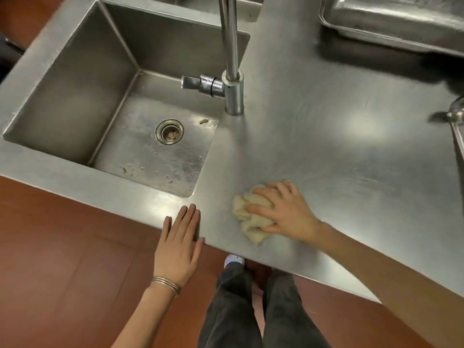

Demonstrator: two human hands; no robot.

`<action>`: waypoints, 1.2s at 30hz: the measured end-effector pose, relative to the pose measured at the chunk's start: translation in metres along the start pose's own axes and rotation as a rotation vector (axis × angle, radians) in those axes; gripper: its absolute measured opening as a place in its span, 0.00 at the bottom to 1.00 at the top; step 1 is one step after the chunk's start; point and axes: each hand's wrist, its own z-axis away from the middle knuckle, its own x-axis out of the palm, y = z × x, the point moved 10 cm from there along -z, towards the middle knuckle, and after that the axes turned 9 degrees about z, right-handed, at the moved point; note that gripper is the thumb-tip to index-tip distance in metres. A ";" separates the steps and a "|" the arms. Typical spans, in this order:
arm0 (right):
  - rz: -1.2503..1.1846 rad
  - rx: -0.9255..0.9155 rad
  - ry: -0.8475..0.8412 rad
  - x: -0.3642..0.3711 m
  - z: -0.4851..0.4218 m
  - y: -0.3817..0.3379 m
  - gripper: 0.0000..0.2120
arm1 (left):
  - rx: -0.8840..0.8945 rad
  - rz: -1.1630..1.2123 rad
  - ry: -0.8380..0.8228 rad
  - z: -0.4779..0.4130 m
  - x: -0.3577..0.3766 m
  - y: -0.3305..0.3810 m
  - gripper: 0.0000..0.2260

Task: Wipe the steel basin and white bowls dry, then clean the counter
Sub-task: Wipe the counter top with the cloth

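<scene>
Steel counter — right hand grips a crumpled beige cloth against it; left hand rests flat, fingers straight, on the edge beside the sink.

Left hand flat, right hand apparently gripping cloth

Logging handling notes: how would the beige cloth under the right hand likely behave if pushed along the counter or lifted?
The cloth is bunched in soft folds under the right hand, so it would probably flop when lifted and seems light. Pushed over the smooth steel counter, it should slide rather than roll, likely changing shape.
</scene>
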 end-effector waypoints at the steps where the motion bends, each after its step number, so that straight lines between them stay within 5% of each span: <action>1: 0.037 -0.046 0.005 -0.002 0.005 0.015 0.24 | 0.011 0.011 0.002 0.001 -0.001 0.000 0.25; 3: 0.083 0.109 -0.029 0.003 -0.013 0.055 0.24 | 0.027 0.051 0.022 0.003 -0.003 -0.002 0.25; 6: 0.062 0.830 -0.089 0.011 -0.054 0.087 0.21 | -0.031 0.096 0.086 0.008 -0.013 -0.018 0.27; 8: 0.044 1.054 -0.105 0.014 -0.070 0.059 0.19 | -0.068 0.066 0.097 0.013 -0.018 -0.033 0.28; 14: 0.041 0.643 -0.117 0.000 -0.059 -0.062 0.23 | -0.024 0.032 0.114 0.009 -0.027 -0.039 0.27; 18: 0.006 0.366 -0.107 -0.009 -0.008 -0.076 0.26 | 0.005 0.086 0.141 -0.008 -0.029 -0.016 0.27; 28: 0.081 0.795 -0.219 -0.040 0.230 0.045 0.22 | 0.349 0.092 -0.074 -0.059 0.046 0.161 0.26; 36: 0.097 0.781 -0.122 -0.032 0.224 0.127 0.23 | 0.378 0.042 -0.064 -0.112 0.080 0.245 0.27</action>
